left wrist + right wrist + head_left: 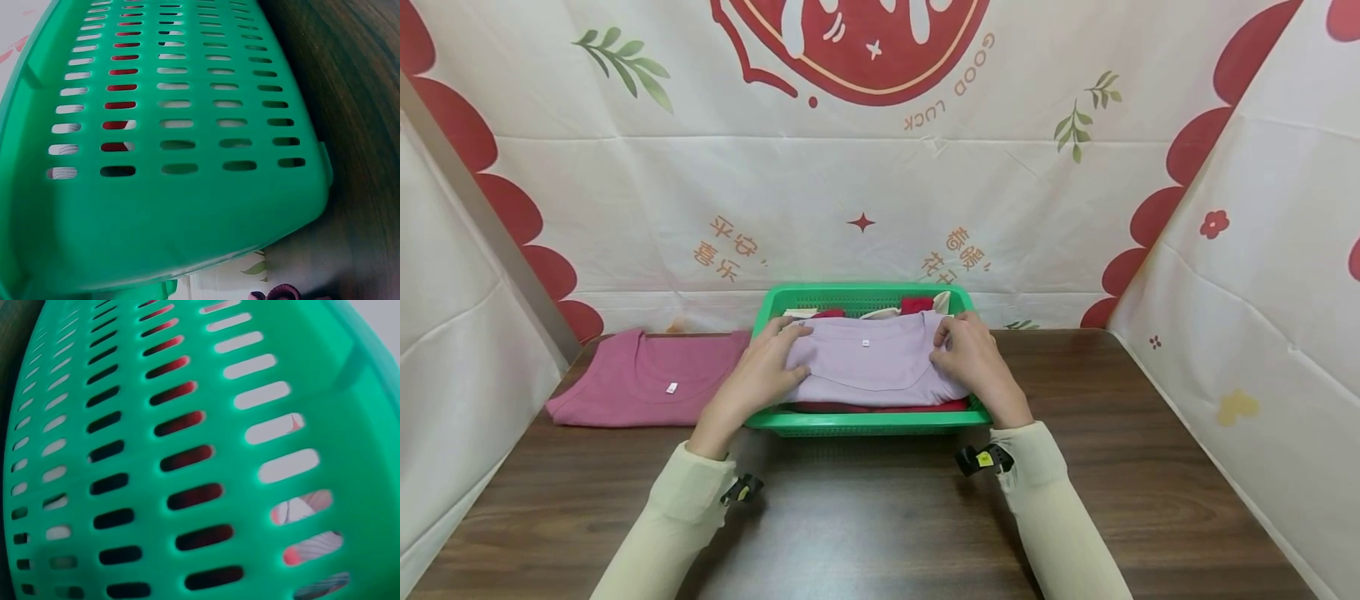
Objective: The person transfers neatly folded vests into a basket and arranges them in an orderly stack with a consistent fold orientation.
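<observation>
A folded lavender shirt point(865, 358) with a small white neck label lies in a green plastic basket point(868, 421). At the shirt's left end, my left hand point(756, 375) rests with thumb and fingers apart on the cloth. My right hand point(977, 358) pinches the cloth at the right end, its thumb and index finger close together. Red and cream cloth pieces show behind the shirt, and dark red cloth lies under its front edge. Both wrist views look at the slotted basket wall point(187, 206), with cloth behind the slots; the hands are mostly hidden there.
A folded mauve-pink shirt point(658, 387) with a white label lies on the brown wooden table point(850, 517), left of the basket. Behind the table hangs a white printed curtain point(820, 208), which also closes in both sides.
</observation>
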`<act>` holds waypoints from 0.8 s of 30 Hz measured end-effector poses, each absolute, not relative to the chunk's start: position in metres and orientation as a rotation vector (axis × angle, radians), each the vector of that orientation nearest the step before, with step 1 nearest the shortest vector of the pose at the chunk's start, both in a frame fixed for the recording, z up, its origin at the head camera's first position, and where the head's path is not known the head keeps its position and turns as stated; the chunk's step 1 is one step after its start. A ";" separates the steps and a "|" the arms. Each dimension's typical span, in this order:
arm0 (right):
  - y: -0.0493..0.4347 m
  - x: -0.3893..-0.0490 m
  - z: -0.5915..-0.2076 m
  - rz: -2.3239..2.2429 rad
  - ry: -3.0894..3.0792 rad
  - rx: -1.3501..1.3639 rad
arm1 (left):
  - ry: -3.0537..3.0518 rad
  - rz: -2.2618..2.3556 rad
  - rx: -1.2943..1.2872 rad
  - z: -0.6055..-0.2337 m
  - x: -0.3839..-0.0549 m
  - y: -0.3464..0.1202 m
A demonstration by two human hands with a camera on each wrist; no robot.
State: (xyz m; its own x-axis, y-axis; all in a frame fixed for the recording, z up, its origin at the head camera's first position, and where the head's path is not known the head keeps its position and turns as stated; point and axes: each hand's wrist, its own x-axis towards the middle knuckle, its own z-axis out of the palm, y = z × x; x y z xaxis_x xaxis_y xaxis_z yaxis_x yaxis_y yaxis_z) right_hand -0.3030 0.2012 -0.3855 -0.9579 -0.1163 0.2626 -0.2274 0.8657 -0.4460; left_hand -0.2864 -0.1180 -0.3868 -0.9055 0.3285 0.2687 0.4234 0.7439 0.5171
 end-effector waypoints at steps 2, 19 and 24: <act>0.201 -0.302 -0.385 0.721 -2.819 0.253 | -2.767 -0.865 -0.621 -0.387 -0.287 -0.118; 0.205 -0.299 -0.380 0.639 -2.856 0.376 | -2.736 -0.824 -0.716 -0.388 -0.289 -0.118; 0.202 -0.300 -0.383 0.652 -2.847 0.360 | -2.768 -0.829 -0.726 -0.387 -0.288 -0.117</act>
State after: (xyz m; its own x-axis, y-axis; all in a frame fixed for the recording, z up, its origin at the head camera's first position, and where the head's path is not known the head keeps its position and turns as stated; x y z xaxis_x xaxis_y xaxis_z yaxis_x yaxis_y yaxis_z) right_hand -0.2997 0.2021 -0.3826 -0.9507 -0.1903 0.2448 -0.2779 0.8732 -0.4004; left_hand -0.2883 -0.1173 -0.3868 -0.8689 0.4048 0.2851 0.4948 0.7283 0.4741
